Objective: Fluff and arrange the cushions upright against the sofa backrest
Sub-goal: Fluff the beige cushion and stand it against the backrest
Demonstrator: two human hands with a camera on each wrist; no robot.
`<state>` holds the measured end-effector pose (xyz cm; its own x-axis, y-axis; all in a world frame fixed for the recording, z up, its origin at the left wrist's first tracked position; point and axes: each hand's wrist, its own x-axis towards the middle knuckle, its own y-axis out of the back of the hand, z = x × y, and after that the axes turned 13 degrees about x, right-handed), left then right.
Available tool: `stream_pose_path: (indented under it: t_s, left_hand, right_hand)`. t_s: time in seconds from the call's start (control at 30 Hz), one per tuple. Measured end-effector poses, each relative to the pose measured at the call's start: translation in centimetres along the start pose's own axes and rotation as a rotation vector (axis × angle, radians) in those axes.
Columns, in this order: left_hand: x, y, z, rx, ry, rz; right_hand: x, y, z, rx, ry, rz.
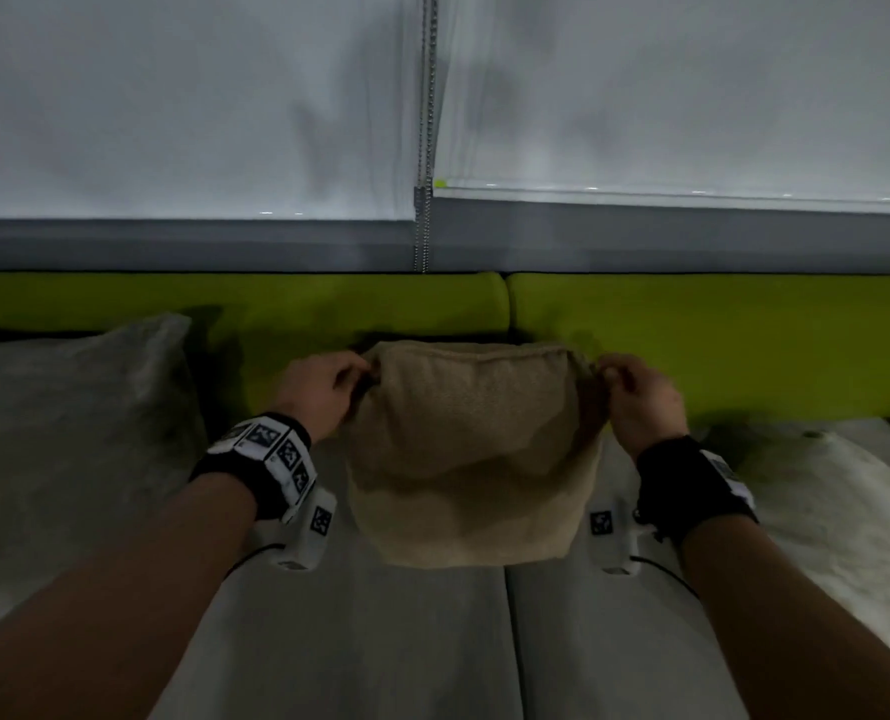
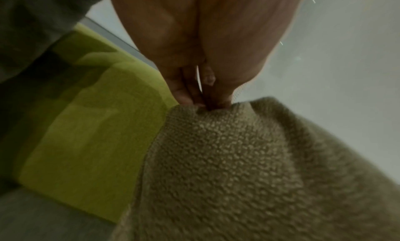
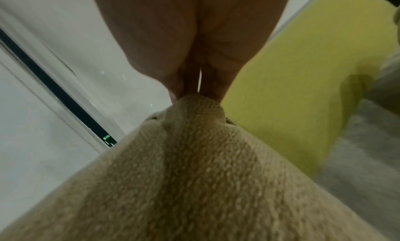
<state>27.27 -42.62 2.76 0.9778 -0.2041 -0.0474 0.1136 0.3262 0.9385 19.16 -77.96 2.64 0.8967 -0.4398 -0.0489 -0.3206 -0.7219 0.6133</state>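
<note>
A beige knitted cushion (image 1: 471, 449) stands upright in the middle of the sofa, in front of the lime-green backrest (image 1: 692, 330). My left hand (image 1: 328, 387) pinches its top left corner, and my right hand (image 1: 635, 392) pinches its top right corner. The left wrist view shows my fingertips (image 2: 207, 99) closed on the cushion's (image 2: 238, 167) corner. In the right wrist view my fingertips (image 3: 199, 92) clamp the other corner of the cushion (image 3: 194, 176). A grey furry cushion (image 1: 68, 433) leans on the backrest at the left.
A pale cushion or throw (image 1: 837, 501) lies on the grey seat (image 1: 380, 641) at the right. Behind the sofa hang white roller blinds (image 1: 198, 106) with a bead chain (image 1: 424, 148) between them. A seam splits the seat below the beige cushion.
</note>
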Motion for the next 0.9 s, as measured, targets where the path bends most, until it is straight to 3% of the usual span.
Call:
stream_pose_path:
  t_s: [0.07,0.27,0.4,0.47,0.77,0.9]
  left_hand:
    - [0.2,0.1,0.3,0.086,-0.025,-0.078]
    - [-0.3,-0.7,0.0,0.086,-0.065,-0.324]
    - [-0.4,-0.9,-0.9,-0.061,0.009,-0.417]
    - [-0.3,-1.2,-0.6,-0.034,0.026,-0.390]
    - [-1.4,-3.6,2.4,0.079,-0.049,-0.256]
    - [-2.1,-3.1,2.7,0.018,0.029,-0.193]
  right_hand:
    - [-0.3,-0.7,0.0,-0.072,-0.096,-0.145]
    - [-0.8,-1.9,-1.5,-0.082,-0.173,-0.314]
    - [0.3,-1.9,-1.3,0.053,-0.240,-0.304]
    - [0.7,-1.9,-1.0,0.036,-0.215,-0.278]
    - [0.8,-3.7,-1.3,-0.356,-0.138,-0.538]
    - [1.1,-2.7,-0.5,-0.295,-0.035,-0.466]
